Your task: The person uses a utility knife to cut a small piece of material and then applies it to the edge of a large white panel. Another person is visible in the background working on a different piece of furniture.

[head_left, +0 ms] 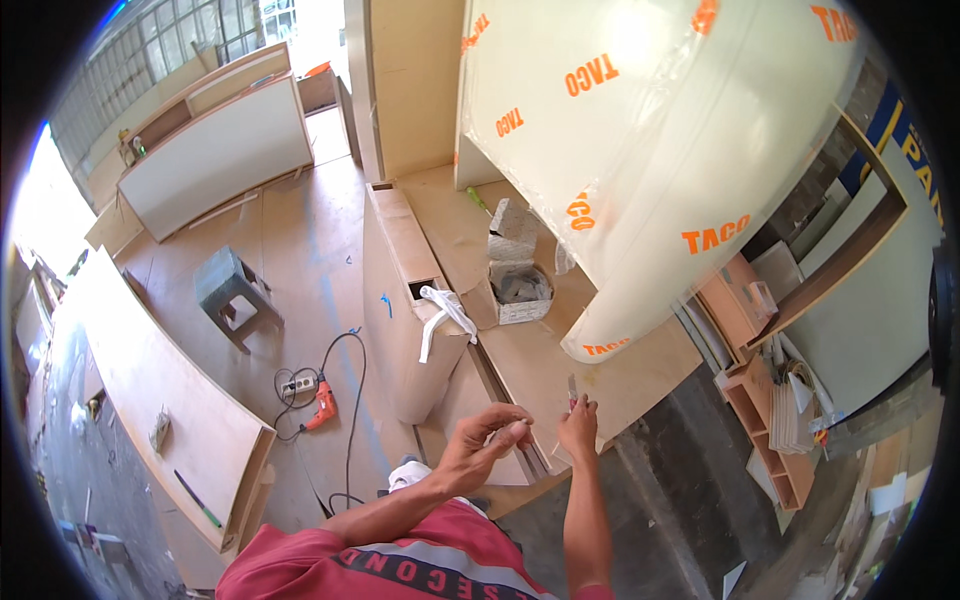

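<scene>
My right hand [578, 430] is closed around a small cutter knife [572, 390], its thin blade pointing away from me. To its left, my left hand [484, 450] hovers with fingers curled and thumb against them; whatever they may pinch is too small to make out. Both hands are over the near end of a plywood bench top [640, 375]. Beyond them a large curved panel [600, 170] in printed protective film stands on the bench, its lower tip near the knife. An opened white carton [522, 300] sits on the bench, with white cloth strips [445, 312] draped beside it.
On the floor at left lie an orange power drill [322, 405] with its cord and a white socket strip [298, 385]. A grey-green stool [236, 290] stands behind them. A long curved wooden piece [170, 400] lies farther left; wooden shelving [770, 430] stands at right.
</scene>
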The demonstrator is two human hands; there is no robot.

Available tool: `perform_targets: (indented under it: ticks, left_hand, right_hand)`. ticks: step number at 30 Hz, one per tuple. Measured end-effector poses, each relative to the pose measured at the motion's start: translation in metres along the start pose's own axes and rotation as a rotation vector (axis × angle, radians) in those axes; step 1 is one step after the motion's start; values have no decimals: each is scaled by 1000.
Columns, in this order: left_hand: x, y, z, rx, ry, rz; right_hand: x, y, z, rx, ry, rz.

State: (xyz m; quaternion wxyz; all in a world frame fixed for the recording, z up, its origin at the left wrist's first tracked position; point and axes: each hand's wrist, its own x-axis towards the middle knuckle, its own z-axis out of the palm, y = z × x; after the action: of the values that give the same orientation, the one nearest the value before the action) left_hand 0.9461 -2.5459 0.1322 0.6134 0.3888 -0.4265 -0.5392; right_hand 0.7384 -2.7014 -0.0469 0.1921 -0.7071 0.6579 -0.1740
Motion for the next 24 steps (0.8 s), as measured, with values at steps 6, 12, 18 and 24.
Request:
perform_targets:
  ticks: [6, 12, 18, 24]
  left_hand:
    - [-15, 13, -50, -126, 134, 79]
    - [-23, 43, -132, -212, 313, 41]
    - [-15, 66, -232, -323, 267, 108]
    - [14, 89, -336, -550, 301, 61]
  right_hand:
    - [28, -10, 31, -227, 51, -55]
    - [27, -15, 61, -328, 117, 77]
    - [16, -50, 73, -493, 496, 212]
    - [-23, -259, 86, 632, 487, 152]
